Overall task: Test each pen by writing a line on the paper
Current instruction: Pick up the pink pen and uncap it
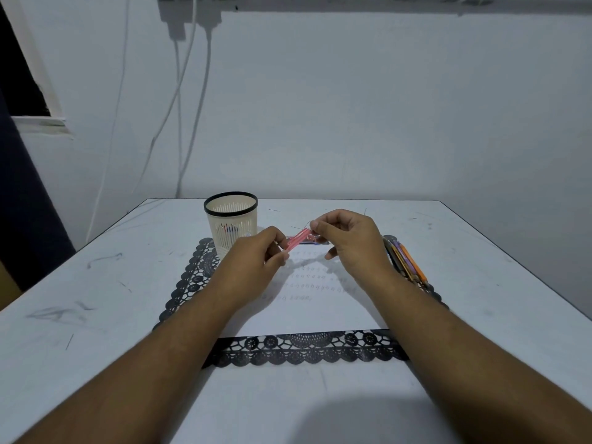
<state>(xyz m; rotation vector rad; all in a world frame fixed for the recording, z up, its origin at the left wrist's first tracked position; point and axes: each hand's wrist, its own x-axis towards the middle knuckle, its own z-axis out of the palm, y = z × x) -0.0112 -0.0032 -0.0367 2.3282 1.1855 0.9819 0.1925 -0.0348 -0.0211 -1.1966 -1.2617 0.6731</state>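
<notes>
— Pink plastic, that is the pen (295, 242) held up between the two hands. Why both hands?

— I think the cap is being pulled off or pushed on; I cannot tell which. The left hand (256, 257) pinches the lower end between thumb and fingers (282, 243), and the right hand (349, 241) pinches the upper end with its fingertips (315, 226). So both hands are closed on the same pen, one at each end.

— Where is it, compared with the paper (307, 302)?

— In the air, just above the far part of the paper, not touching it. Below the fingers the sheet already carries rows of small written marks, so several pens look tested.

— And the other pens?

— A bundle of pens (405, 261) lies just beside the right wrist, on the black lace mat (304, 349), probably close so the writing hand can reach them. Beyond the left fingers stands a slotted cup (231, 222) with a few pens inside, perhaps for the finished ones; that is only my guess.

— Everything is on the white surface (96, 315)?

— Yes.
</notes>
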